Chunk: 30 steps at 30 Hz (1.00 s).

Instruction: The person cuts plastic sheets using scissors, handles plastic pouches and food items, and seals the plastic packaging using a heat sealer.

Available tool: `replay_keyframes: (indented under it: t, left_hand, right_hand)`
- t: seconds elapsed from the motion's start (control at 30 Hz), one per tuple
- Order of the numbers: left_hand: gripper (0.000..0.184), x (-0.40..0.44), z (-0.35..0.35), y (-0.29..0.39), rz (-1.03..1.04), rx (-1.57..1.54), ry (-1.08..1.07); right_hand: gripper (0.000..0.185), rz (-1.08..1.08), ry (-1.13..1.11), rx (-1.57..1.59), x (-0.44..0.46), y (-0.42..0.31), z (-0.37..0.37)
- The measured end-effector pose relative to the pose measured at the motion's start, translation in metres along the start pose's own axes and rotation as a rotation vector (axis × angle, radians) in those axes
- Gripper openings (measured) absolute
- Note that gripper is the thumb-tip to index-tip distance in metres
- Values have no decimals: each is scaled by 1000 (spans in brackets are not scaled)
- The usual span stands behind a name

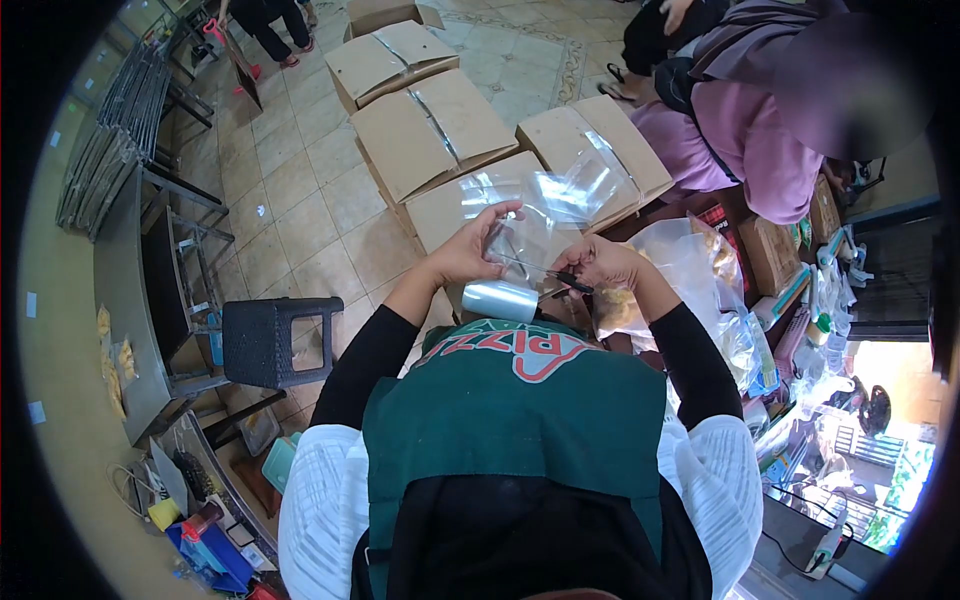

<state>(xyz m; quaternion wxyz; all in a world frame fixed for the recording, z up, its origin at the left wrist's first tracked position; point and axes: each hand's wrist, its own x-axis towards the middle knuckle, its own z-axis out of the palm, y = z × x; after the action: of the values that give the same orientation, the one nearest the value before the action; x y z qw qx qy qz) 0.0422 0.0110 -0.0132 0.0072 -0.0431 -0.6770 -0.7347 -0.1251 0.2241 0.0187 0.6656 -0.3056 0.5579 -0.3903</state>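
My left hand (465, 250) curls around the edge of a clear plastic film (515, 245), its thumb and fingers on either side. In my right hand (603, 266) is a pair of scissors (572, 282) with black handles; the thin blades point left, at the film. Close below my left hand, near my lap, lies a shiny roll of clear plastic (500, 301). Loose clear plastic (582, 190) spreads beyond my hands over a cardboard box (445, 205). Where exactly the blades meet the film is hard to make out.
More taped cardboard boxes (432, 130) stand ahead. A person in purple (740, 135) sits at the front right, near bags of yellowish food (708, 255). To my left are a dark plastic stool (270, 345) and a table (125, 330). Another person's legs (275, 25) show far off.
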Motion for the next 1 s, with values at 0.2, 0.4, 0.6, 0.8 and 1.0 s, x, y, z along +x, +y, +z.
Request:
replay_keyframes:
  t: [0.2,0.4,0.6,0.8,1.0]
  left_hand:
    - [89,-1,1,0,-4,-33,24]
    - [89,0,-1,0,27,20,-27]
    - [90,1,1,-2,35,-37,-26]
    - [91,1,0,1,11,-76,-39]
    - [89,2,0,3,21,-116,-54]
  right_hand:
    - [39,14,6,-13,0,-2,-1]
    - [40,15,-3,-29,-2,-2,0]
    - [41,45,10,-19,0,-8,4]
    - [41,0,5,-20,7,-6,6]
    - [39,28,-18,2,4,-11,7]
